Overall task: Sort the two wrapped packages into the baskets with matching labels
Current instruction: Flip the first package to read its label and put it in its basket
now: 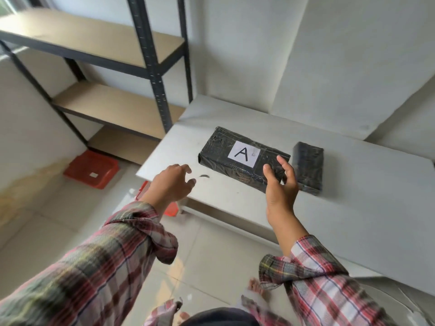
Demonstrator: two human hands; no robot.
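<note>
A large black wrapped package point(226, 151) with a white label reading "A" lies on the white table point(353, 196). To its right a smaller black wrapped package point(308, 167) lies with no label showing. My right hand point(281, 184) hovers open at the near right end of the large package, fingers spread. My left hand point(173, 182) is open over the table's left front edge, apart from the package. A red basket point(91, 169) with a small white label sits on the floor to the left. Part of another red basket point(169, 209) peeks out under the table.
A black metal shelf rack point(150, 67) with wooden boards stands at the back left, against the white walls. The floor is pale tile. My bare feet point(255, 287) show below at the table's front edge.
</note>
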